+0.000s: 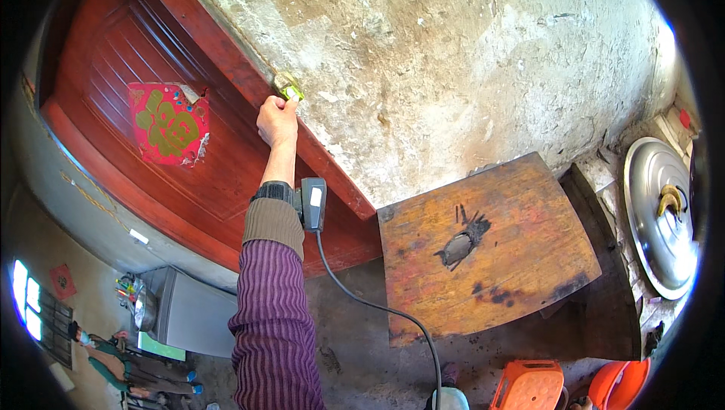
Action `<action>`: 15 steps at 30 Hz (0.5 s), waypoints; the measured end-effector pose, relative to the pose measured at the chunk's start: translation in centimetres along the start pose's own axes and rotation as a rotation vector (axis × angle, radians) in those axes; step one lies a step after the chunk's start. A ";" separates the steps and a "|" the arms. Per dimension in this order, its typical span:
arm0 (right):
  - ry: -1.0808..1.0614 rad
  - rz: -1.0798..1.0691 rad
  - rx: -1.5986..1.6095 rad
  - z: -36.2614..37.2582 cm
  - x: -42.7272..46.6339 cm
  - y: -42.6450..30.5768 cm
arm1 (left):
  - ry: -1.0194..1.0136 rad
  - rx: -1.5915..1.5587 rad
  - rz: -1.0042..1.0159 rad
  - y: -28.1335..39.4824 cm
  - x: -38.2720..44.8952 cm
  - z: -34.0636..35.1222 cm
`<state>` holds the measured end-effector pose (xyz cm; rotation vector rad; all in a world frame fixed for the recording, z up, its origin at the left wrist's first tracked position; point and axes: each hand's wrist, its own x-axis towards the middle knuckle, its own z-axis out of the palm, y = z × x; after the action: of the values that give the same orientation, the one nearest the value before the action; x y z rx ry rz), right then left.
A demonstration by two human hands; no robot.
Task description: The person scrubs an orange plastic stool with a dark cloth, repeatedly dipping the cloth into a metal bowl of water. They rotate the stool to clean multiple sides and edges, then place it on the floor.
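Note:
My left hand reaches up to the edge of the red door frame, its thumb and fingers pinched on a small bright-green item. The fingers partly cover this item, and I cannot tell exactly what it is. It lies against the seam between the red frame and the stained plaster wall. A thin cord runs along that seam towards it. On my wrist a black strap carries a dark boxy device, with a grey cable trailing down. My right hand is out of view.
A worn wooden tabletop with a charred hole stands at right. Beyond it lies a metal pot lid. An orange plastic stool and an orange basin sit below. Another person is far off at lower left.

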<state>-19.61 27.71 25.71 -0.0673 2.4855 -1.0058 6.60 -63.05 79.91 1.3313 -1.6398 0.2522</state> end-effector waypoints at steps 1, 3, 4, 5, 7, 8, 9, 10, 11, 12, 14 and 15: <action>0.001 -0.001 -0.017 0.2 0.1 0.0 | -0.008 -0.001 -0.003 0.0 0.0 0.0; 0.002 -0.020 -0.027 0.3 0.3 -0.1 | -0.034 -0.009 -0.044 -0.1 0.1 0.0; 0.002 -0.040 -0.019 0.3 0.3 -0.2 | -0.048 -0.018 -0.057 0.0 0.2 -0.2; 0.000 -0.060 -0.012 0.3 0.3 -0.3 | -0.061 -0.026 -0.062 0.0 0.1 -0.4; -0.049 -0.054 0.038 0.2 0.2 -0.4 | -0.017 -0.066 -0.011 0.4 -0.8 -1.2; -0.069 -0.047 0.065 0.2 0.2 -0.4 | 0.014 -0.109 0.036 0.7 -1.8 -1.7; -0.071 -0.013 0.082 0.3 0.2 -0.3 | -0.005 -0.125 0.029 1.3 -3.0 -2.4; -0.079 0.023 0.099 0.4 0.3 0.0 | -0.006 -0.251 0.034 2.0 -5.0 -3.1; -0.097 0.055 0.112 0.5 0.3 0.3 | -0.006 -0.353 0.117 2.9 -7.6 -3.9; -0.121 -0.064 0.087 0.7 0.4 0.7 | -0.032 -0.340 0.252 3.8 -10.5 -5.0; -0.158 0.006 -0.007 1.4 0.7 1.7 | -0.232 -0.506 0.385 5.9 -17.5 -7.4; -0.178 0.039 -0.058 1.6 0.7 2.1 | -0.481 -0.624 0.254 7.1 -21.6 -8.6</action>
<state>-19.34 28.06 23.03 -0.1208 2.3447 -0.8720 3.79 -40.79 70.47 0.7318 -2.0598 -0.4397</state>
